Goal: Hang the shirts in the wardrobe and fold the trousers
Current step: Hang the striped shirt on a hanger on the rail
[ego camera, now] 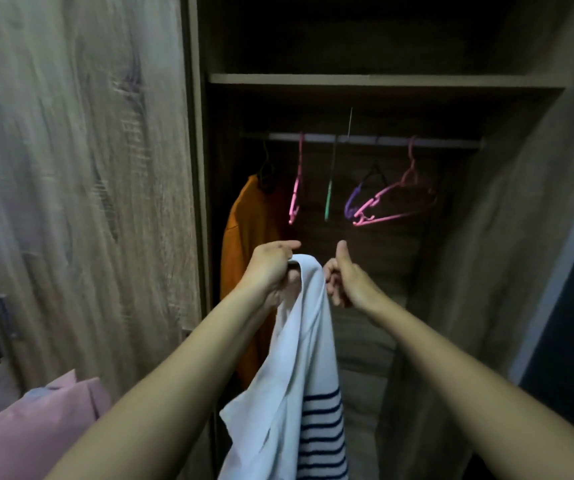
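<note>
Frame left: door (81,168) standing; centre-right: wardrobe (399,258) standing open. Upper centre: shelf (382,79) running across, rail (375,139) sitting just below. At rail's left end hung shirt (250,237) hanging, hangers (393,199) hanging right of it. Below hangers at centre, left hand (271,268) and right hand (351,282) gripping loose shirt (306,341). Lower left: fabric pile (36,427) lying.

We hold a white cloth shirt with navy stripes (308,341) bunched at its top between our left hand (271,268) and right hand (347,282), both pinching the fabric. The rest of it hangs limp straight below the grip. Just left of the grip, an orange shirt (247,237) hangs on a dark hanger (265,174) inside the open wooden wardrobe (382,79). Above the grip, pink plastic hangers (393,202), a green hanger (328,199) and a purple hanger (353,202) hang from the pale rail (399,140).
</note>
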Action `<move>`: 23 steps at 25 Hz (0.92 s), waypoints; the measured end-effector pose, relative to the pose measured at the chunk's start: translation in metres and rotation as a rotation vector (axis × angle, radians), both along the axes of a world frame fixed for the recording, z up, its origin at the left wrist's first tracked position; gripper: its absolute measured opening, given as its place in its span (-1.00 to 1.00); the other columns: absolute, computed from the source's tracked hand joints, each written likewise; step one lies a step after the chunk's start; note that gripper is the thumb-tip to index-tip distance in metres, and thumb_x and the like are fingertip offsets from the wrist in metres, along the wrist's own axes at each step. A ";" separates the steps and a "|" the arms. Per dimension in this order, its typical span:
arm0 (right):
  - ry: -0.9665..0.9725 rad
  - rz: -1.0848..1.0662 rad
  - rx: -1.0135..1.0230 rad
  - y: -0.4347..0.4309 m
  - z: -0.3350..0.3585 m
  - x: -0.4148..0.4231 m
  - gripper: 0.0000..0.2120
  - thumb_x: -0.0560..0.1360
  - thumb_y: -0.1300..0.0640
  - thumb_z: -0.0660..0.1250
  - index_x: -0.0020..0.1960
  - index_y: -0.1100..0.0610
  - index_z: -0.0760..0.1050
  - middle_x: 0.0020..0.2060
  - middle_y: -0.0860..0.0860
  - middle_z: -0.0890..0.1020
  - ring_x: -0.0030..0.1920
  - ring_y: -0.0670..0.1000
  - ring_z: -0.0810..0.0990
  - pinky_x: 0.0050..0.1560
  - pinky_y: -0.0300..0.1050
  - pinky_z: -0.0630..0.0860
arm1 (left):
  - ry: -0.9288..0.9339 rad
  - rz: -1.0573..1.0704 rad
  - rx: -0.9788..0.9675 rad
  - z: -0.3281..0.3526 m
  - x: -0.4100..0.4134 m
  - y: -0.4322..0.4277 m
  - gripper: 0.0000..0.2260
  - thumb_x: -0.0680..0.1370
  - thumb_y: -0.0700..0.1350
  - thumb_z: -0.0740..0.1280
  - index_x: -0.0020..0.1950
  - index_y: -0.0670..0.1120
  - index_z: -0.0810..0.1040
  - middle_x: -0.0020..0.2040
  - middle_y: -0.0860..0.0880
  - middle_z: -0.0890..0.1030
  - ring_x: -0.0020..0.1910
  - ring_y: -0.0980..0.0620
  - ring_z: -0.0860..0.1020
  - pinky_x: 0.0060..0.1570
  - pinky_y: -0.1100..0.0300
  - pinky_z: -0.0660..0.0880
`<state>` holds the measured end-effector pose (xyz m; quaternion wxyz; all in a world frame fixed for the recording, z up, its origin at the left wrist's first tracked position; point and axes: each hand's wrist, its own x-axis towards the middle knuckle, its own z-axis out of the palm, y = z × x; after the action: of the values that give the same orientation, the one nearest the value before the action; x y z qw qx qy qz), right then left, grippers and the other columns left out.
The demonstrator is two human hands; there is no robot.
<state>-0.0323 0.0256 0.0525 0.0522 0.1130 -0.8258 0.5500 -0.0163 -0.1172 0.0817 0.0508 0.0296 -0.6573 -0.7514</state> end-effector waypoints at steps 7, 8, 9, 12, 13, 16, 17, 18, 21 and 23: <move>0.006 0.292 0.065 -0.004 -0.033 0.008 -0.39 0.27 -0.28 0.38 0.11 0.13 0.43 -0.08 -0.02 0.57 -0.11 -0.10 0.55 -0.11 -0.19 0.50 | 0.106 -0.021 -0.037 0.015 0.010 -0.003 -0.67 0.51 -0.36 0.13 0.22 -0.20 0.50 -0.11 -0.15 0.54 -0.25 0.05 0.55 -0.39 0.35 0.52; 0.050 0.289 0.185 -0.008 -0.038 0.008 -0.39 0.29 -0.23 0.42 0.20 0.11 0.43 0.04 -0.03 0.59 0.01 -0.08 0.56 0.01 -0.14 0.52 | 0.153 -0.007 -0.116 0.018 0.010 -0.006 -0.63 0.48 -0.41 0.15 0.25 -0.19 0.49 -0.09 -0.15 0.55 -0.20 0.02 0.56 -0.35 0.34 0.52; 0.099 0.265 0.296 -0.014 -0.044 0.006 -0.45 0.32 -0.17 0.44 0.19 0.10 0.46 0.08 -0.01 0.60 0.06 -0.05 0.58 0.04 -0.13 0.53 | 0.192 0.016 -0.202 0.021 0.009 -0.010 -0.59 0.45 -0.43 0.18 0.26 -0.19 0.49 -0.09 -0.15 0.58 -0.18 0.00 0.58 -0.31 0.31 0.53; 0.140 0.154 0.449 -0.028 -0.049 -0.002 -0.78 0.47 -0.06 0.34 -0.19 0.08 0.44 -0.20 0.03 0.57 -0.16 0.02 0.56 -0.24 -0.13 0.39 | 0.284 0.075 -0.314 0.030 0.003 -0.032 -0.62 0.37 -0.28 0.31 0.16 -0.07 0.57 0.05 -0.19 0.62 0.05 -0.09 0.60 0.06 0.08 0.56; 0.108 0.174 0.441 -0.026 -0.050 -0.008 -0.77 0.50 -0.04 0.30 -0.23 0.07 0.40 -0.26 0.01 0.51 -0.21 0.00 0.51 -0.25 -0.12 0.33 | 0.316 0.118 -0.339 0.030 0.002 -0.042 -0.68 0.32 -0.16 0.35 0.06 0.02 0.62 0.05 -0.16 0.63 0.07 -0.08 0.60 0.13 0.00 0.54; -0.030 0.239 0.284 -0.017 -0.048 -0.020 -0.65 0.56 -0.04 0.22 -0.25 0.20 0.45 -0.30 0.04 0.44 -0.25 -0.04 0.41 -0.21 -0.12 0.26 | 0.348 0.256 -0.568 0.018 -0.007 -0.083 -0.83 0.36 -0.04 0.32 -0.13 0.13 0.67 -0.19 -0.03 0.68 -0.13 0.02 0.65 -0.01 0.01 0.60; -0.038 0.205 0.202 -0.012 -0.045 -0.023 -0.63 0.57 -0.02 0.21 -0.28 0.21 0.48 -0.32 0.02 0.46 -0.28 -0.10 0.42 -0.23 -0.13 0.28 | 0.311 0.310 -0.693 0.012 -0.008 -0.096 -0.84 0.43 -0.07 0.31 -0.11 0.10 0.68 -0.25 -0.03 0.68 -0.21 0.03 0.64 -0.10 0.05 0.60; -0.014 0.161 0.161 -0.008 -0.039 -0.025 -0.64 0.57 0.00 0.22 -0.34 0.15 0.46 -0.38 -0.03 0.46 -0.35 -0.16 0.40 -0.28 -0.15 0.27 | 0.256 0.365 -0.855 0.004 -0.009 -0.107 -0.85 0.49 -0.07 0.30 -0.07 0.06 0.67 -0.28 -0.05 0.66 -0.25 0.01 0.63 -0.16 0.10 0.56; 0.153 0.126 0.306 0.001 -0.013 -0.031 -0.65 0.51 -0.05 0.30 -0.38 0.11 0.42 -0.46 -0.07 0.39 -0.43 -0.17 0.32 -0.35 -0.16 0.22 | 0.023 0.552 -1.265 -0.014 -0.007 -0.125 -0.75 0.55 0.05 0.27 0.10 -0.03 0.62 -0.05 -0.25 0.61 -0.03 -0.28 0.57 -0.11 0.00 0.46; 0.219 0.179 0.422 0.006 -0.005 -0.034 -0.66 0.45 -0.11 0.36 -0.34 0.12 0.49 -0.44 -0.08 0.45 -0.41 -0.19 0.37 -0.35 -0.20 0.26 | 0.070 0.635 -1.248 -0.017 -0.005 -0.126 -0.73 0.56 0.04 0.25 0.12 -0.09 0.60 0.03 -0.30 0.54 0.04 -0.36 0.52 -0.06 -0.06 0.46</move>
<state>-0.0659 0.0315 0.0471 0.0678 0.2527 -0.8985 0.3524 -0.0208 -0.2427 0.0644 0.2966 0.1614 -0.9233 -0.1829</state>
